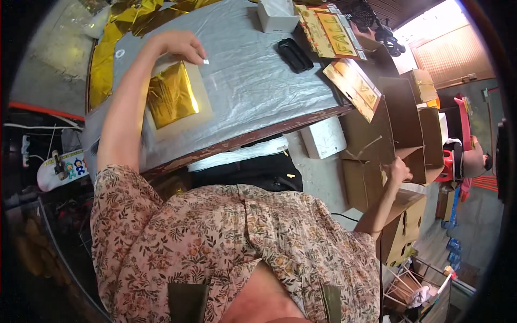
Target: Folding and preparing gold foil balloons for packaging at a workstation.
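Note:
My left hand (186, 47) is at the upper left of the silver-covered table, with its fingers curled together. A small white piece (205, 62) shows at its fingertips. Just below that hand lies a flat, shiny gold foil packet (173, 98), on a pale translucent sheet (164, 131); my forearm passes along its left side. Off to the right, away from the table, my right hand (399, 171) reaches in among open cardboard boxes (371, 129). Its fingers are bent and closed near a box's edge; what they hold, if anything, I cannot make out.
Toward the table's far side are a black plastic tray (295, 55), a white box (277, 16) and printed cards (331, 33). Gold foil (102, 59) drapes the left edge. A white block (323, 137) stands beside the cartons. Another person (474, 156) is at the far right.

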Action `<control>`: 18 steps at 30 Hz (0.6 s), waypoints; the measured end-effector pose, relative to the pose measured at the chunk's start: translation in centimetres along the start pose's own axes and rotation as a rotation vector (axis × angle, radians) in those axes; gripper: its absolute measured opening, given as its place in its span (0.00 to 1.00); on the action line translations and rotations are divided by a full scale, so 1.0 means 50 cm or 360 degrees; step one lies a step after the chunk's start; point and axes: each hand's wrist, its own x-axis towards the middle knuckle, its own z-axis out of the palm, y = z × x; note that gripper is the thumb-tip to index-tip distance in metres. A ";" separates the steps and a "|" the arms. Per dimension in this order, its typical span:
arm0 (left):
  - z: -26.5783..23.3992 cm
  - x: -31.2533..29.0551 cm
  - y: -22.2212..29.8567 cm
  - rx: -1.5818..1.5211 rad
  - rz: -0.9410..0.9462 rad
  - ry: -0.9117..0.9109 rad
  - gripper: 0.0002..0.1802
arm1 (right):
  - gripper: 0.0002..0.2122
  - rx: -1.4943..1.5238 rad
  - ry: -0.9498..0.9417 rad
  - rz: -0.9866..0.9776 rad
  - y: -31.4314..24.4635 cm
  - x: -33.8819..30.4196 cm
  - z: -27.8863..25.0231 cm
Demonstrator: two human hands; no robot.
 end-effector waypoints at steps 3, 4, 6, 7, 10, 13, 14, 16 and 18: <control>0.036 0.024 0.003 0.0467 -0.0053 -0.0035 0.33 | 0.22 0.1245 -0.0150 -0.0238 -0.113 -0.060 -0.127; 0.055 0.022 -0.001 0.0290 0.0208 0.0126 0.31 | 0.21 0.2557 -0.0427 -0.0348 -0.137 -0.078 -0.150; 0.093 0.006 0.012 0.0097 0.0481 0.0290 0.28 | 0.18 0.1487 0.0073 -0.0178 -0.114 -0.065 -0.137; 0.116 -0.015 0.023 0.0059 0.0634 0.0715 0.26 | 0.17 0.0409 0.0499 -0.0027 -0.112 -0.051 -0.130; 0.167 -0.089 0.000 0.0064 0.0695 0.1281 0.22 | 0.12 0.1172 0.0691 -0.0282 -0.268 -0.050 -0.260; 0.226 -0.124 -0.035 0.0105 0.0638 0.1461 0.18 | 0.09 0.2273 0.0908 -0.0970 -0.436 -0.055 -0.353; 0.243 -0.135 -0.044 0.0113 0.0625 0.1538 0.16 | 0.10 0.2264 0.0871 -0.1066 -0.502 -0.058 -0.391; 0.266 -0.148 -0.054 0.0092 0.0589 0.1633 0.15 | 0.10 0.2125 0.0940 -0.1237 -0.639 -0.042 -0.440; 0.271 -0.146 -0.060 0.0065 0.0578 0.1715 0.14 | 0.10 0.1740 0.1190 -0.1367 -0.753 0.001 -0.476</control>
